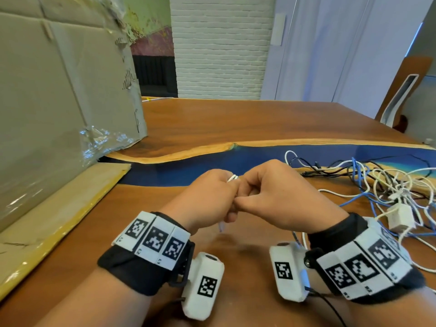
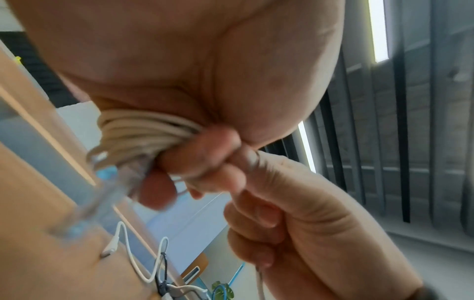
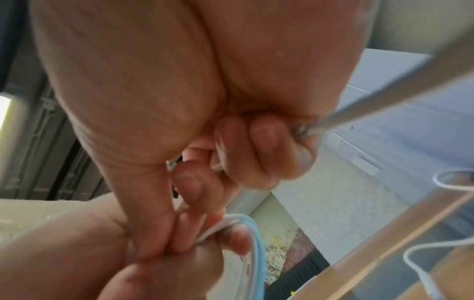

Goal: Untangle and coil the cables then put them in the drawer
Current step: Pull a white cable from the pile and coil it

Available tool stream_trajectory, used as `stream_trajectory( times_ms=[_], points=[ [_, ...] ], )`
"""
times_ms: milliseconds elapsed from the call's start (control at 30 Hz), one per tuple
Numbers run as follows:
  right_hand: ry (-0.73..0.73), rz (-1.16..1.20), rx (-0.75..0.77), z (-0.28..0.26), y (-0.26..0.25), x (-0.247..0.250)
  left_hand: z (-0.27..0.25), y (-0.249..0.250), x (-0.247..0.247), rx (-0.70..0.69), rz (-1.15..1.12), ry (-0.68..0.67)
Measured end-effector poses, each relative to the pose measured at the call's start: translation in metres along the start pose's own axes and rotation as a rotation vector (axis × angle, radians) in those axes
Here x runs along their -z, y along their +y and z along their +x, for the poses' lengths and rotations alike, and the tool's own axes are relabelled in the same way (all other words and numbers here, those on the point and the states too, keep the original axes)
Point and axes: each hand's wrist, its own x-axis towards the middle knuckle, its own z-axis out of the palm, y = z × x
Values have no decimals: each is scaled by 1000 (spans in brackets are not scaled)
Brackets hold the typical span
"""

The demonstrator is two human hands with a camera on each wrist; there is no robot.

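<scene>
Two hands meet above the wooden bench: left hand clamps thin white cable coil, right hand pinches its tail. Light, floppy, springy; hold across loops.

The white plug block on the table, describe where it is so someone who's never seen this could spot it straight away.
Start at the wooden table with the blue resin strip and look to its right side, where a tangle of cables lies. The white plug block sits at the tangle's near edge, just beyond the right hand. It is the only boxy, solid piece among thin white, blue and black cords.
</scene>
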Motion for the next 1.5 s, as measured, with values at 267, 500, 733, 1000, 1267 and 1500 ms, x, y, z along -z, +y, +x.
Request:
stream_trajectory(
  times_ms=[267, 500, 733, 1000, 1267, 1500],
  points=[
    [146, 205, 18, 1, 13, 20, 5, -4, 6, 35, -68, -3],
    [192, 180, -29, 8, 24, 13, 3, -5, 14, 68, -394, -78],
    [298, 88, 61, 14, 26, -2, -1, 2, 6, 87, -763, -152],
    [52, 788, -37, 13, 20, -20, 3, 3, 4, 30, -906, 3],
    [145, 836, -18, 16, 16, -37, 12, -3, 0, -9, -693, 249],
    [206, 878, -17, 19, 18, -41, 15, -4, 0, -63, -604, 263]
  ],
)
